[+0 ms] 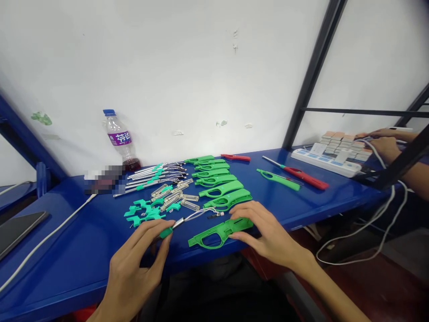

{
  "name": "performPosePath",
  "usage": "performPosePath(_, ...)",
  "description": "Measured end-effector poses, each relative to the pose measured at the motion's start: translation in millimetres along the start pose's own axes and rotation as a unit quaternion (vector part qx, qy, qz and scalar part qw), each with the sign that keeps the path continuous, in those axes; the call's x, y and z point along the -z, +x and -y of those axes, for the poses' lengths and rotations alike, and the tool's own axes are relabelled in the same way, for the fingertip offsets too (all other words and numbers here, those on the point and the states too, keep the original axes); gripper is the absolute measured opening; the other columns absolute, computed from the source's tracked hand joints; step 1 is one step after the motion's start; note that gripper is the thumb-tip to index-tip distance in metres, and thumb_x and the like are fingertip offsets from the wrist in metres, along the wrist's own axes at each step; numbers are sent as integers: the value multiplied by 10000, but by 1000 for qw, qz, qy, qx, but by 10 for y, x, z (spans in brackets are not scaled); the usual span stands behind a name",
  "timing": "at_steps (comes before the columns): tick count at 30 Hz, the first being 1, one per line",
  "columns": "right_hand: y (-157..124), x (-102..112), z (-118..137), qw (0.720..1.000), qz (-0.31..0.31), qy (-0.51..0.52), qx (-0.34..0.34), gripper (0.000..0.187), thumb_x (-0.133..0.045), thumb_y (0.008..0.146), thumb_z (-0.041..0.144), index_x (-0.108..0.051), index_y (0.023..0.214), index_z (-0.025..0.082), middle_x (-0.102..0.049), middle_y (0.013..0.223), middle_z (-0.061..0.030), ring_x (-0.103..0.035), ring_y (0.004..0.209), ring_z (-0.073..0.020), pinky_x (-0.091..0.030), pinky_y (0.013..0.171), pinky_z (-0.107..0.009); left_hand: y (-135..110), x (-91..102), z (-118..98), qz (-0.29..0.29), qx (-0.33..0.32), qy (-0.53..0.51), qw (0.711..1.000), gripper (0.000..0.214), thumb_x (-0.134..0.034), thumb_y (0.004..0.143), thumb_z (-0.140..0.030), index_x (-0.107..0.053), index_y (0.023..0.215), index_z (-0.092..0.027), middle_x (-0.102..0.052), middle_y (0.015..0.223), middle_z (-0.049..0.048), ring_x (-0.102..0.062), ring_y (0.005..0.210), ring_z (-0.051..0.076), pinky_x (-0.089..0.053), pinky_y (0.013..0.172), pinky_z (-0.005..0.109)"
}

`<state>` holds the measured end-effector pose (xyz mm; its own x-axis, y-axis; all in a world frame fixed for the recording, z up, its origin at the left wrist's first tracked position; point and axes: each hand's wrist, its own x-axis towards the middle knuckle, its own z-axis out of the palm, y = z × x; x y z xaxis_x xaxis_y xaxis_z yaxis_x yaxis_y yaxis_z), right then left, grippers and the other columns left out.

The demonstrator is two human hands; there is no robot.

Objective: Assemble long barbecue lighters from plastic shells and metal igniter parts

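My left hand pinches a small green-tipped metal rod with thin wires between thumb and fingers, just above the blue table. My right hand lies with its fingers spread on the nearest green plastic lighter shell at the table's front edge. Behind it a row of several more green shells runs toward the wall. Left of that row lie clear gas tubes, small green triggers and metal rods with green collars.
A plastic bottle stands by the wall. Finished green and red lighters lie to the right. Another person's hands work at a white power strip and small boxes. A phone and white cable lie on the left.
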<state>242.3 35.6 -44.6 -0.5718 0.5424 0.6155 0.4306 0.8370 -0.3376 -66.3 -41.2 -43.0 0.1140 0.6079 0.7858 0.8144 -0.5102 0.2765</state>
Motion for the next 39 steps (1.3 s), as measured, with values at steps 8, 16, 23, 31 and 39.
performPosePath(8,137,-11,72,1000,-1,7,21,303,-678,1014,405,-586,1270,272,-764,1169,-62,-707,1050,-244,-450,1105,-485,-38,-2,7,10,-17,23,1000,309,-629,1004,-168,-674,1296,-262,-721,1171,30,-713,1043,172,-574,913,259)
performPosePath(16,248,-102,63,994,-53,10,92,139,-610,1061,251,-641,1196,266,-809,1008,-9,-743,810,-172,-448,1096,-445,-47,-8,16,9,-24,17,1000,301,-628,1004,-140,-666,1275,-265,-722,1146,17,-715,1046,164,-566,957,257)
performPosePath(23,225,-104,-2,993,-85,20,78,150,-673,1027,249,-705,1166,296,-833,957,28,-752,721,-160,-522,1007,-410,-49,-10,21,14,-44,22,999,305,-637,996,-112,-667,1262,-257,-713,1132,18,-714,1029,155,-559,969,248)
performPosePath(31,199,-93,-53,994,-78,30,75,90,-717,1000,246,-742,1077,286,-833,886,44,-727,642,-146,-489,1010,-436,-56,-32,41,36,-50,33,998,379,-636,1003,-122,-642,1353,-265,-685,1180,37,-697,1044,158,-569,943,255)
performPosePath(39,161,-96,-35,995,-58,46,66,61,-702,1010,243,-749,1048,240,-818,895,20,-723,747,-156,-495,741,-327,-48,-2,30,70,-34,4,997,322,-586,1023,-147,-664,1319,-246,-684,1185,51,-702,1066,170,-577,921,255)
